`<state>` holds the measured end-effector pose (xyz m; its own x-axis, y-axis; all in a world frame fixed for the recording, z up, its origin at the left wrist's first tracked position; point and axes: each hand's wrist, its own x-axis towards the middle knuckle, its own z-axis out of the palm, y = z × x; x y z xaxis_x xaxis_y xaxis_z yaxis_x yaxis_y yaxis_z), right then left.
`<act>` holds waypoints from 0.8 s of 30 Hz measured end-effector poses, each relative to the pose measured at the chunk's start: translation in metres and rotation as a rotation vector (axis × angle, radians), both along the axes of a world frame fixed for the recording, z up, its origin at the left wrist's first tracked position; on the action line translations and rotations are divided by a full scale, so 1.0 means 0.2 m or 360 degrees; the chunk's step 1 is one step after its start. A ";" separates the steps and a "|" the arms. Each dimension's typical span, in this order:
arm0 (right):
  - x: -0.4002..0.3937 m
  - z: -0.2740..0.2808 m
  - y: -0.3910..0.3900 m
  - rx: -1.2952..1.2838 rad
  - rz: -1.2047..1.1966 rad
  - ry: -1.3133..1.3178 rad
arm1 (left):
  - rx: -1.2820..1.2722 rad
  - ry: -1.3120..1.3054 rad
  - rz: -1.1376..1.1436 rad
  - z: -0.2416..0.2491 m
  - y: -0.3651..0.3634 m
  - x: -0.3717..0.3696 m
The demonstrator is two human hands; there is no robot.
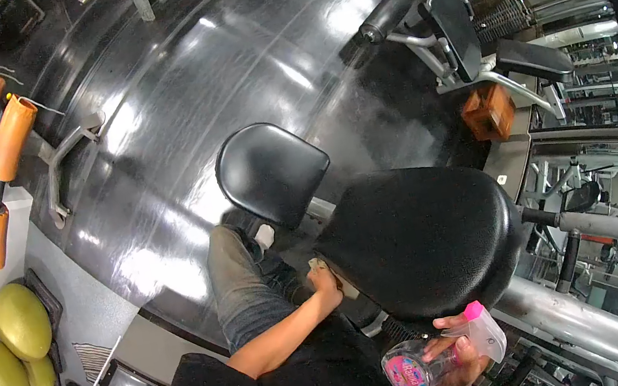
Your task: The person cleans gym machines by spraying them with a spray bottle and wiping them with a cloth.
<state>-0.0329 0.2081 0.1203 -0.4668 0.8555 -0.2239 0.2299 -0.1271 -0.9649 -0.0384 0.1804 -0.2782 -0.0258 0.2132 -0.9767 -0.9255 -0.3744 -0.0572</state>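
Note:
My left hand is closed at the near left edge of a large black padded seat. A bit of pale, crumpled cloth shows at its fingers; most of it is hidden. In my right hand is a clear spray bottle with a pink label, a pink nozzle tip and a translucent spray head. The bottle is tilted, beside the near side of the large seat. A smaller black pad stands just beyond, joined to the same machine by a metal bar.
Shiny dark flooring spreads ahead. Another bench machine stands far right by a wooden box. On the left are a stand with orange foam rollers and green exercise balls. A thick metal tube runs at lower right.

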 end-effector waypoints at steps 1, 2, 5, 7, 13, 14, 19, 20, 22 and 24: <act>-0.03 0.01 -0.02 0.0054 -0.0040 -0.0066 | -0.0001 -0.0003 -0.0007 0.04 -0.01 0.01; -0.05 0.01 -0.03 0.0106 -0.0078 -0.0128 | -0.0033 0.0117 -0.0065 0.08 -0.02 0.03; -0.03 0.00 -0.01 0.0078 0.0011 -0.0105 | -0.0231 0.0423 -0.0248 0.51 -0.08 -0.12; -0.05 -0.01 -0.03 0.0134 -0.0038 -0.0113 | -0.0271 0.1173 -0.0495 0.70 -0.12 -0.22; 0.00 -0.03 0.00 0.0198 0.0076 -0.0019 | 0.0044 0.2292 -0.0800 0.82 -0.03 -0.62; 0.01 -0.03 0.00 0.0160 0.0054 0.0085 | 0.0155 0.2547 -0.0775 0.87 0.02 -0.67; 0.03 -0.04 0.00 0.0093 0.0001 0.0139 | 0.0671 0.2812 -0.0938 1.02 0.34 -0.86; 0.03 -0.05 0.00 0.0069 -0.0040 0.0151 | 0.0694 0.2759 -0.0903 1.01 0.42 -0.90; 0.01 -0.02 -0.01 0.0042 -0.0044 0.0124 | 0.0668 0.2672 -0.1158 1.00 0.55 -0.99; 0.01 -0.01 -0.01 0.0016 -0.0043 0.0106 | 0.0691 0.2619 -0.1316 0.94 0.67 -1.07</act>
